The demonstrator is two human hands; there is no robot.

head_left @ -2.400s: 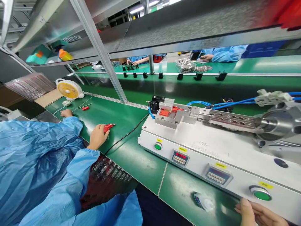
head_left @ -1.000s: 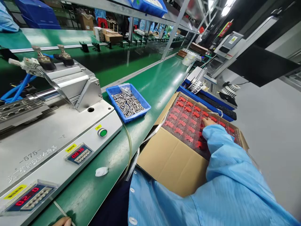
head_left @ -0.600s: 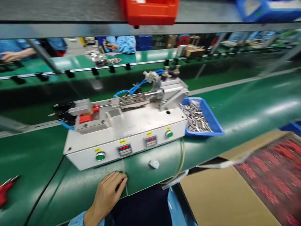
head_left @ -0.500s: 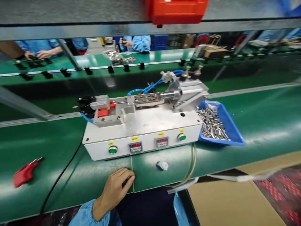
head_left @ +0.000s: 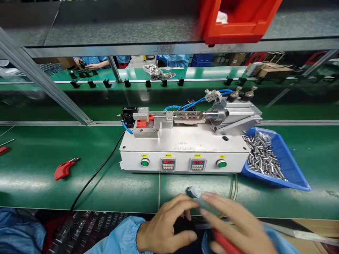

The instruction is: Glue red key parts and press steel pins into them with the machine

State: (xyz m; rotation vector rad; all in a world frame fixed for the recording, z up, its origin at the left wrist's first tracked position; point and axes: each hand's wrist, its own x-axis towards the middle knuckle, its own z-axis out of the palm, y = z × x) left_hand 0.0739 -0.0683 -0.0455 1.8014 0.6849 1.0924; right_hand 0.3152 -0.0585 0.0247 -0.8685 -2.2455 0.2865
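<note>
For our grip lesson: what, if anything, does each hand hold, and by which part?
The right hand holds a red piece; blur hides which part. The left hand holds nothing visible.

Worktop (head_left: 92, 194): glossy green, seamed
White machine (head_left: 182, 141): across the middle
Whitish item (head_left: 195, 192): just in front of it
Blue tray (head_left: 292, 169): by its right end
Red pieces (head_left: 63, 170): two, apart, on the left
Black cable (head_left: 97, 173): curving to the front edge

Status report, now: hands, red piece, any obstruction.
Left hand open, nothing visible in it. Right hand blurred, holding red piece. Small white-topped item on bench between hands and machine.
</note>
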